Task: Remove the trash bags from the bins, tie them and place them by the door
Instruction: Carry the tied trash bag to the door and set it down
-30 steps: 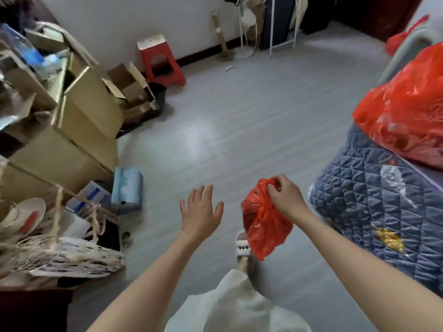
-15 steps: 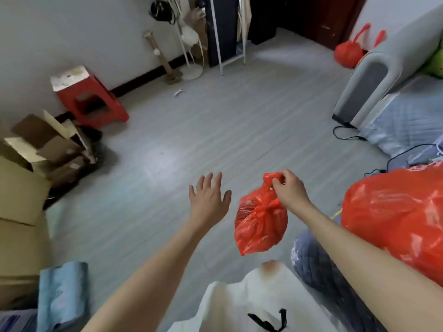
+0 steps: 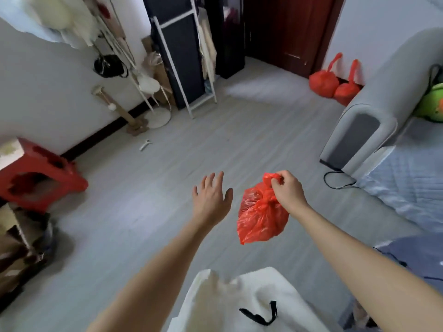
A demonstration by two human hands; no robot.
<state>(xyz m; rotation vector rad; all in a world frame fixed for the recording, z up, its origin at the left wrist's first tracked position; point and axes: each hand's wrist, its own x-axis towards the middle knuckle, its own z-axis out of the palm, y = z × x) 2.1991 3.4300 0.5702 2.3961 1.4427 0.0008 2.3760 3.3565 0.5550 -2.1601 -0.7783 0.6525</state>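
Head view, looking down along both bare forearms over a grey plank floor (image 3: 167, 212). On the right, the right hand (image 3: 288, 192) is clenched around the knotted top of a small red trash bag (image 3: 260, 218), fingers pinching the twisted plastic; the bag hangs free just below and to the left of that hand, clear of the floor. Beside it, the left hand (image 3: 212, 200) is released, palm down with fingers spread, holding nothing and apart from the bag.

Far ahead of the right hand and slightly to its right, two tied red bags (image 3: 332, 82) sit touching each other on the floor, just beside the dark red door (image 3: 285, 29) and against the end of a grey sofa (image 3: 359, 130). A black cable (image 3: 338, 182) lies on the floor near the sofa's base, to the right of the right hand. Ahead of the left hand stands a white-framed rack (image 3: 182, 56), and to its left a white coat stand (image 3: 143, 82) with a black bag hung on it. Well to the left of the left hand is a red plastic stool (image 3: 40, 178). Below both hands, nearest the camera, is white clothing (image 3: 239, 303) with a black tie.
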